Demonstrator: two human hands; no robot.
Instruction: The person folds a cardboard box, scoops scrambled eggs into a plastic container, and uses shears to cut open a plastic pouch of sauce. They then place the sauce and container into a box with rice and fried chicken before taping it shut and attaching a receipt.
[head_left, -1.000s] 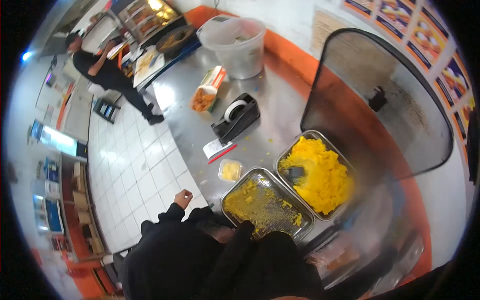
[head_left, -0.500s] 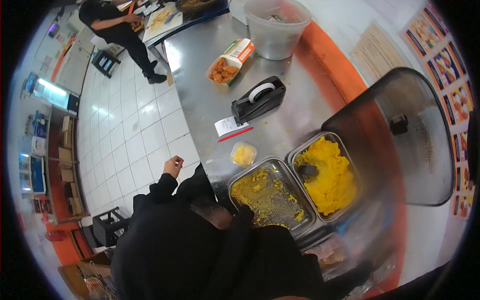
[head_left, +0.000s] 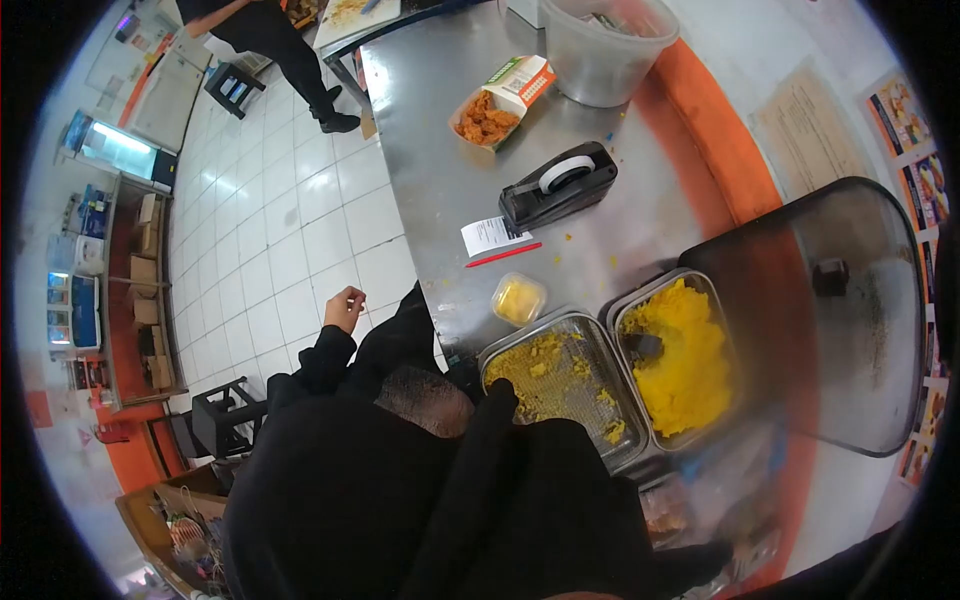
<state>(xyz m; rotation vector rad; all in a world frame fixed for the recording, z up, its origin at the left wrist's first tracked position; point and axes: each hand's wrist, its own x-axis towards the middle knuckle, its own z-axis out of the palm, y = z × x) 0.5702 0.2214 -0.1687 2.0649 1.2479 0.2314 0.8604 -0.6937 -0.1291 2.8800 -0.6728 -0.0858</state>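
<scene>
My left hand (head_left: 345, 309) is held out over the tiled floor, left of the steel table, with loosely bent fingers and a gap at the thumb; nothing shows in it. My right hand is out of sight; its black sleeve (head_left: 690, 565) reaches toward plastic packaging (head_left: 665, 510) at the table's lower right. In front of my body lies a metal tray (head_left: 485, 352) with yellow crumbs. Beside it stands a metal container (head_left: 613, 318) of soft yellow food (head_left: 685, 365), a dark handle (head_left: 643, 346) sticking out. A small clear tub (head_left: 519, 299) with yellow contents sits behind the tray.
On the steel table (head_left: 440, 150) are a black tape dispenser (head_left: 560, 188), a paper slip (head_left: 490, 237), a red pen (head_left: 504, 255), a box of fried pieces (head_left: 487, 118) and a translucent bucket (head_left: 610, 60). A dark lid (head_left: 850, 330) leans on the wall. Another person (head_left: 285, 55) stands beyond.
The view has shifted, so the table things appear further right. My left hand keeps nearly the same pose. The other person's upper body has moved out at the top.
</scene>
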